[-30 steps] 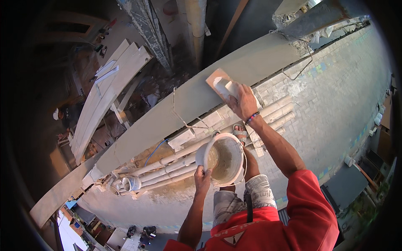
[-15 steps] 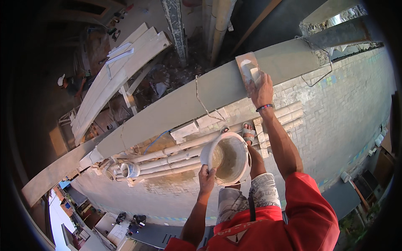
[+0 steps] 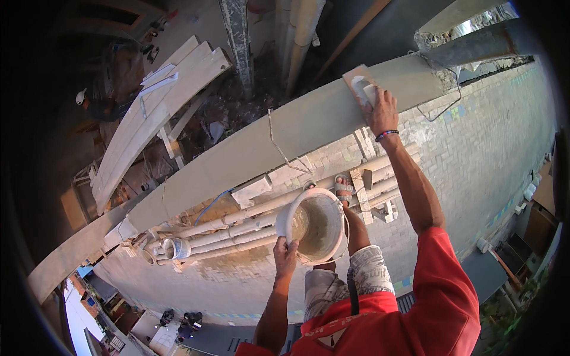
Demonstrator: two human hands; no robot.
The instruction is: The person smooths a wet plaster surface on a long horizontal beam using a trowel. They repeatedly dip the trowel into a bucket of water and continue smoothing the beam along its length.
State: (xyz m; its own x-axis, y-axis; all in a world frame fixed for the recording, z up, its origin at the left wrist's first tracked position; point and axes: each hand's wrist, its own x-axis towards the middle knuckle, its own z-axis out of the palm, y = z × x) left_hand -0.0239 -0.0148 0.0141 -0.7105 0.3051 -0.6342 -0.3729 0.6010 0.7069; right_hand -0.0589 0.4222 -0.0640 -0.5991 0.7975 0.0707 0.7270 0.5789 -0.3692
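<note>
My right hand [image 3: 383, 113], arm stretched toward one o'clock, is closed around the handle of a plastering float [image 3: 360, 86], whose flat rectangular blade lies pressed on the smooth grey top of the wall [image 3: 297, 127]; a beaded bracelet [image 3: 386, 134] circles that wrist. My left hand [image 3: 285, 255], near six o'clock, grips the rim of a white bucket [image 3: 314, 225], fingers curled over its edge; the bucket is tilted so that its open mouth faces up toward me, its inside coated with wet grey-brown mortar. The bucket sits just above my knee, and my sandalled foot [image 3: 344, 190] shows just beyond its rim at twelve o'clock from it, resting on scaffold poles [image 3: 237, 222]. These pale poles run in a bundle from eight o'clock toward two o'clock, alongside the brick face of the wall [image 3: 475, 148], with short timber blocks [image 3: 362, 184] laid across them. A loose wire [image 3: 276, 142] trails over the wall top near the centre. Far below, at ten o'clock, long pale planks [image 3: 154, 113] lie stacked, and a person wearing a white cap [image 3: 81, 97] stands beside them.
</note>
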